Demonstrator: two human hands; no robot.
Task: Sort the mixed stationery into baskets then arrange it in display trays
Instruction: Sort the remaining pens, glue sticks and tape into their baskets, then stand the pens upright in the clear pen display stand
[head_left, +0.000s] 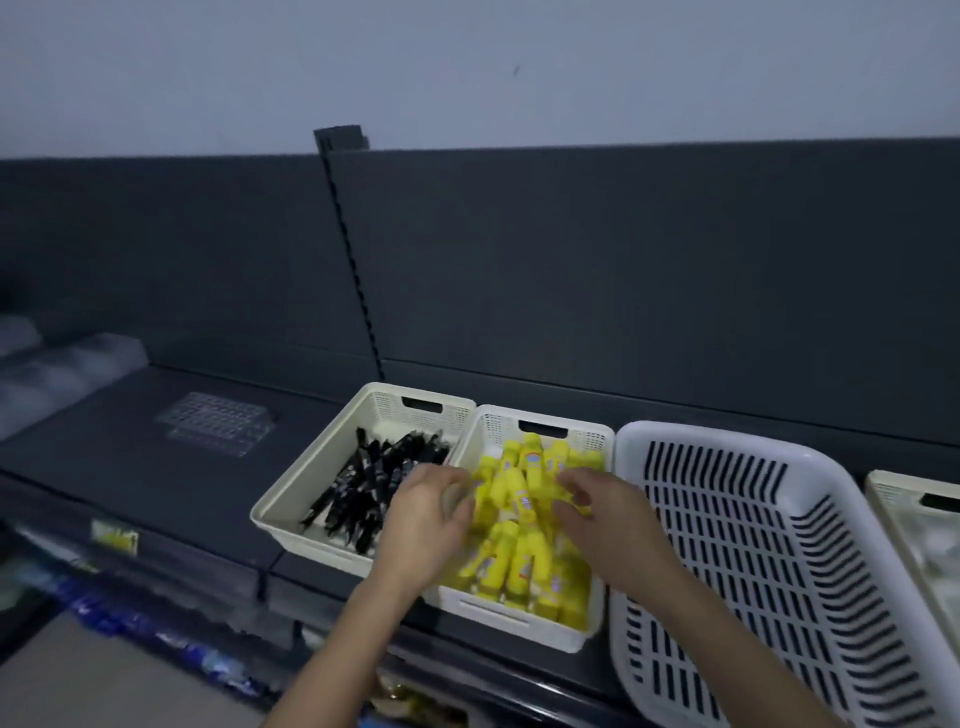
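Dark grey shop shelf, dim light. Left hand (431, 512) and right hand (605, 512) hover, fingers curled, over the yellow glue bottles (519, 551) heaped in the white basket (506, 618); blur hides whether either grips one. Black pens (374, 483) lie in the cream basket (291, 512) touching its left side. Risk: the heap looks loose, so a hasty grab could spill bottles among the pens.

Left hand (423, 514) and right hand (610, 512) hover over yellow bottles (519, 499) in a white basket (511, 616); blur hides any grip.
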